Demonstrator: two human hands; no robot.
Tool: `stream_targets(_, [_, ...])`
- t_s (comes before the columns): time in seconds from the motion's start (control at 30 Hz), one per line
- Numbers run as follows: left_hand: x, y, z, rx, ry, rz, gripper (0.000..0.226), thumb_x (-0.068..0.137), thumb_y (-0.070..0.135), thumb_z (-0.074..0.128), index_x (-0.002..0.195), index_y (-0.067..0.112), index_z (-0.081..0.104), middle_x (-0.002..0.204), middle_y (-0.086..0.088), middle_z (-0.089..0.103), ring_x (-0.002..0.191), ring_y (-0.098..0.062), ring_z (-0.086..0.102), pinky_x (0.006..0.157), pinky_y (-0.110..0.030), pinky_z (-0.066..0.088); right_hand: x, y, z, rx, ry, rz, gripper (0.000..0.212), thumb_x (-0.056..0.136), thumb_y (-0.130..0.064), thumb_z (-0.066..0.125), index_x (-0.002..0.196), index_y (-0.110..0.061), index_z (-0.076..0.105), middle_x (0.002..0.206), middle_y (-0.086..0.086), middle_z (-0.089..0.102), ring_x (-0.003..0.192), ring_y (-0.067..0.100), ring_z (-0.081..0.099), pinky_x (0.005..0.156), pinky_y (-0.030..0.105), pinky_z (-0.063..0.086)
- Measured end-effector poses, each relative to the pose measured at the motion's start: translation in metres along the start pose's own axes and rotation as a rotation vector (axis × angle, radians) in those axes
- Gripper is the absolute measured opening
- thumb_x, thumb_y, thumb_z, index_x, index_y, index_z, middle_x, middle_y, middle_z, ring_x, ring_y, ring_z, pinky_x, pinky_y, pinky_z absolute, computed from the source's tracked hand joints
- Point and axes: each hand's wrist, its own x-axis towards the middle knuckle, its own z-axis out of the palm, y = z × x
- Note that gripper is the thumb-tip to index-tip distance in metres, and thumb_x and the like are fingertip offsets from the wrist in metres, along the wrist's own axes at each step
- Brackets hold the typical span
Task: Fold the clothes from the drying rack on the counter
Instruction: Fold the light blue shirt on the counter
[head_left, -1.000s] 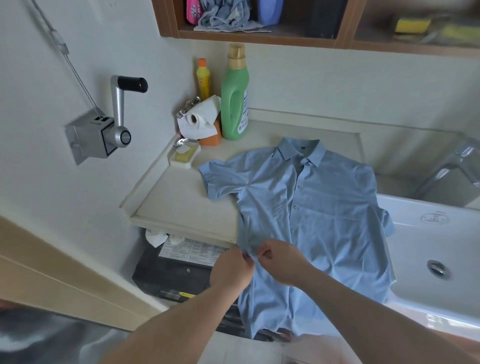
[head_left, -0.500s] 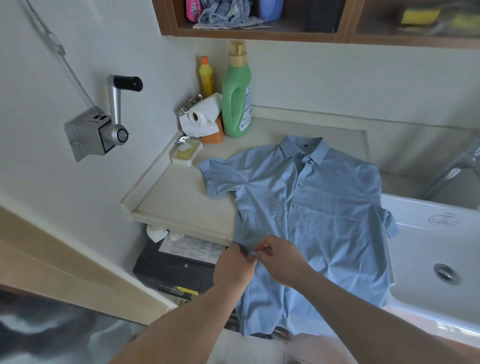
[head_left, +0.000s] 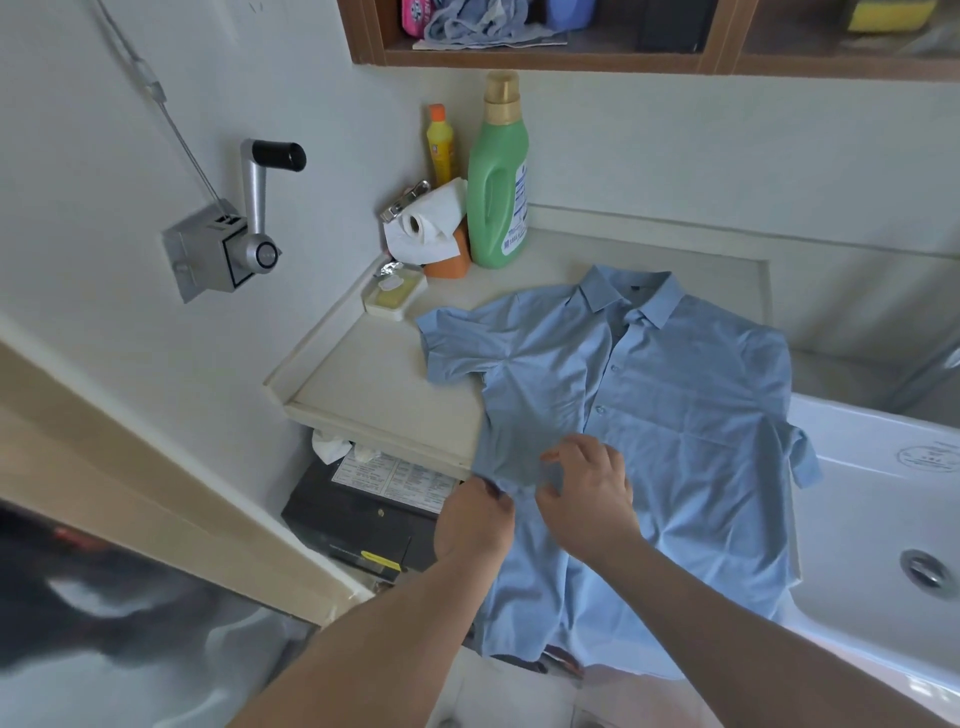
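The light-blue short-sleeved button-up shirt (head_left: 675, 415) lies face up across the cream counter (head_left: 374, 384), hem draping over the front edge, sleeves spread, likely squared up for folding. Left hand (head_left: 475, 519) pinches the placket fabric; right hand (head_left: 587, 493) hovers with fingers loosely spread, gripping nothing. Green detergent bottle (head_left: 496, 192) stands behind.

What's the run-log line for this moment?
shirt: flat, front up, unfolded, hem overhanging counter | left hand: pinching shirt edge | right hand: open on shirt
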Motion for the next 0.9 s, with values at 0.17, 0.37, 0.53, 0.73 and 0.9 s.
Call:
stream_targets(0.17, [-0.005, 0.005, 0.001, -0.048, 0.004, -0.006, 0.022, 0.088, 0.031, 0.055, 0.071, 0.019, 0.049, 0.070, -0.001, 0.058, 0.072, -0.029, 0.058, 0.061, -0.032, 0.041, 0.004, 0.007, -0.006, 0.012, -0.176, 0.023, 0.064, 0.087, -0.039, 0.062, 0.145, -0.022, 0.042, 0.160, 0.002, 0.019, 0.147, 0.029, 0.016, 0.123, 0.041, 0.020])
stream_targets(0.37, [-0.018, 0.005, -0.021, -0.055, 0.107, 0.012, 0.023, 0.087, 0.025, 0.052, 0.068, 0.015, 0.043, 0.065, -0.003, 0.052, 0.057, -0.022, 0.047, 0.052, -0.033, 0.032, 0.008, 0.010, -0.011, 0.055, -0.186, 0.065, 0.068, 0.087, -0.038, 0.061, 0.148, -0.018, 0.036, 0.157, 0.002, 0.019, 0.149, 0.029, 0.011, 0.123, 0.040, 0.021])
stream_targets(0.53, [-0.019, -0.010, -0.052, 0.038, 0.158, -0.009, 0.016, 0.089, 0.028, 0.054, 0.079, 0.017, 0.049, 0.072, 0.000, 0.060, 0.064, -0.017, 0.053, 0.054, -0.032, 0.034, 0.008, 0.013, -0.006, 0.007, -0.159, 0.043, 0.065, 0.091, -0.039, 0.059, 0.148, -0.016, 0.037, 0.158, 0.007, 0.020, 0.149, 0.032, 0.011, 0.125, 0.042, 0.015])
stream_targets(0.73, [-0.021, -0.023, -0.075, 0.034, 0.219, 0.032, 0.009, 0.099, 0.027, 0.055, 0.103, 0.020, 0.051, 0.080, 0.001, 0.067, 0.073, -0.022, 0.065, 0.064, -0.035, 0.050, 0.014, 0.012, 0.002, -0.046, -0.161, 0.016, 0.062, 0.088, -0.039, 0.058, 0.144, -0.015, 0.045, 0.157, 0.009, 0.027, 0.150, 0.032, 0.015, 0.125, 0.043, 0.013])
stream_targets(0.9, [-0.028, -0.041, -0.067, 0.103, -0.021, 0.057, 0.022, 0.100, 0.027, 0.057, 0.120, 0.022, 0.049, 0.091, 0.004, 0.066, 0.078, -0.019, 0.066, 0.067, -0.032, 0.049, 0.007, 0.015, -0.016, 0.202, -0.057, 0.090, 0.043, 0.088, -0.023, 0.059, 0.131, -0.020, 0.057, 0.145, 0.002, 0.044, 0.135, 0.026, 0.036, 0.114, 0.037, 0.034])
